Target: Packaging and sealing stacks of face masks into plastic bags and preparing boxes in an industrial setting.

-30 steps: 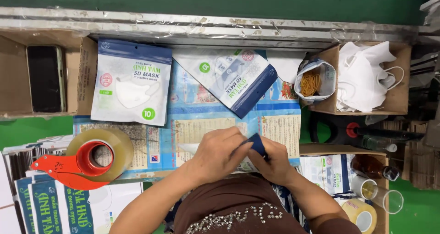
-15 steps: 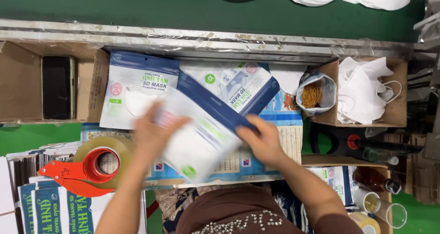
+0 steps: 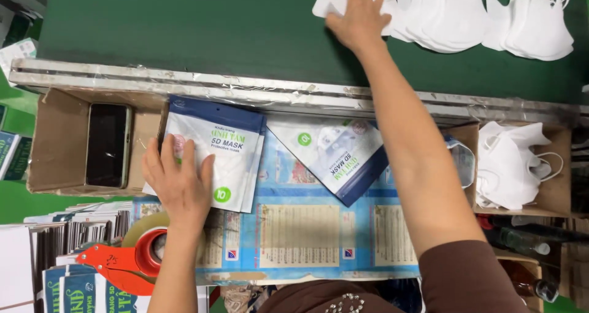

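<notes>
Pressing left hand [image 3: 178, 181] flat, fingers spread, on stack of mask pouches [image 3: 230, 150]. Reaching right hand [image 3: 358, 18] far forward, fingers spread, touching white masks [image 3: 457, 12] on green belt [image 3: 184, 30]. Lying between both arms: tilted pouch [image 3: 334, 153]. Sitting just below left wrist: red tape dispenser [image 3: 126, 264]. Resting left of left hand: phone [image 3: 107, 144] in cardboard box [image 3: 55, 135].

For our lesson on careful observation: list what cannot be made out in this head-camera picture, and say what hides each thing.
- Masks on the green surface: top row cut off by the upper edge.
- Mask under the right hand: the palm covers most of it.
- Pouch under the left hand: its left part is covered.
- Tape dispenser: the left forearm hides part of the roll.
- Bottles at right: dim, contents unclear.
</notes>
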